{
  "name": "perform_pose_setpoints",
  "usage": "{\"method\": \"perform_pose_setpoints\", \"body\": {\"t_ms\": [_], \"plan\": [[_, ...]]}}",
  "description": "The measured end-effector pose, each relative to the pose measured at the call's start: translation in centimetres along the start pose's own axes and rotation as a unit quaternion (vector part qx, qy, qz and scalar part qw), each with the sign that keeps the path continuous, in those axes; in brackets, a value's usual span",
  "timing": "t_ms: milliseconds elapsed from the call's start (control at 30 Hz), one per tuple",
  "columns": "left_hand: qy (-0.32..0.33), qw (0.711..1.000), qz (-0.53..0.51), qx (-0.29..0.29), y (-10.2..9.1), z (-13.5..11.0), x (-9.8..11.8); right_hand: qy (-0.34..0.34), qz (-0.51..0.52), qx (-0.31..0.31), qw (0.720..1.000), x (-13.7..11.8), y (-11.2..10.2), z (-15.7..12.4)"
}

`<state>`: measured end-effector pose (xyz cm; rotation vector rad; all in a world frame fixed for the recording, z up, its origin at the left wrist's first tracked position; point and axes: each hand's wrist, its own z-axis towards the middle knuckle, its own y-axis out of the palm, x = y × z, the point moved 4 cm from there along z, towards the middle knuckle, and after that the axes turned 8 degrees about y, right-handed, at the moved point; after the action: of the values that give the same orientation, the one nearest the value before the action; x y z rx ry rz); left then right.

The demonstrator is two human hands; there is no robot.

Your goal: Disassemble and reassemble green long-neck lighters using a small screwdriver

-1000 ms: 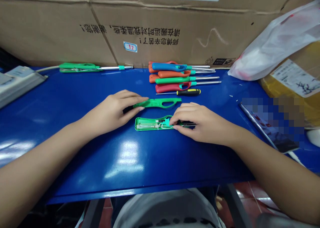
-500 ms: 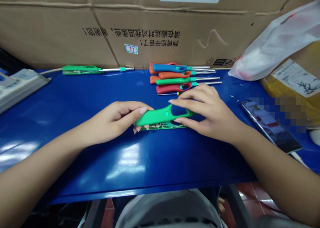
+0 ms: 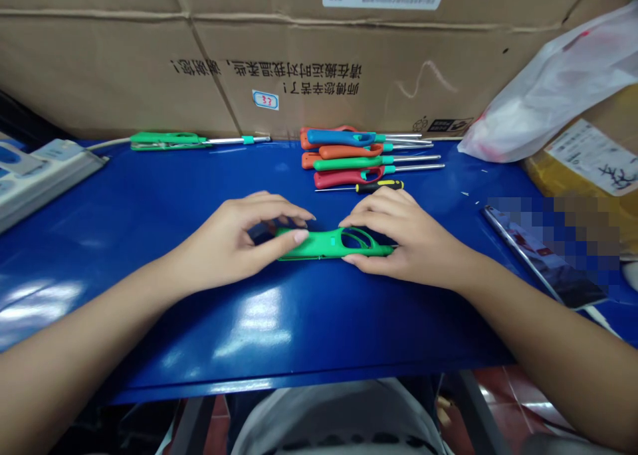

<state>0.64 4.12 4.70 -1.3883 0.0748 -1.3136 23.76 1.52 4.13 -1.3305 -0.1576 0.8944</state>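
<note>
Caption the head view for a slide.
Left hand and right hand on a green lighter casing; screwdriver and lighters beyond on the blue table.

The part-hidden casing [image 3: 323,244] seems smooth plastic, and the tabletop [image 3: 319,349] is glossy.

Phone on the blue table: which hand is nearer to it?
Right. The right hand is left of the phone, at the right end of the green casing; the left hand is farther left, at its other end.
</note>
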Motion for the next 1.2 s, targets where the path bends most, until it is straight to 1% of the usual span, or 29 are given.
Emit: {"method": "perform_pose_setpoints", "body": {"t_ms": [33, 100, 167, 300, 500, 833, 967, 1200], "plan": [[0.041, 0.998, 0.05, -0.002, 0.0, -0.1, 0.2, 0.001, -0.002, -0.005, 1.0, 0.0, 0.3, 0.0], [0.099, 0.99, 0.098, -0.024, 0.3, -0.2, 0.4, 0.003, -0.006, -0.016, 1.0, 0.1, 0.7, 0.1], [0.121, 0.986, 0.103, -0.044, 0.6, -0.3, 0.4, 0.007, -0.011, -0.03, 0.999, 0.2, 1.1, 0.1], [0.12, 0.985, 0.103, -0.069, 0.7, -0.3, 0.4, 0.02, -0.005, -0.051, 0.998, 0.3, 1.4, 0.2], [0.117, 0.985, 0.099, -0.084, 0.8, -0.3, 0.4, 0.045, 0.019, -0.082, 0.995, 0.3, 1.8, 0.3], [0.113, 0.986, 0.089, -0.086, 0.9, -0.5, 0.1, 0.071, 0.069, -0.081, 0.992, 0.4, 2.0, 0.1], [0.118, 0.986, 0.081, -0.082, 1.0, -0.5, 0.0, 0.075, 0.064, -0.077, 0.992, 0.4, 1.8, 0.1], [0.126, 0.982, 0.104, -0.095, 1.3, -0.6, 0.2, 0.095, 0.09, -0.074, 0.989, 0.4, 2.1, 0.0]]}}
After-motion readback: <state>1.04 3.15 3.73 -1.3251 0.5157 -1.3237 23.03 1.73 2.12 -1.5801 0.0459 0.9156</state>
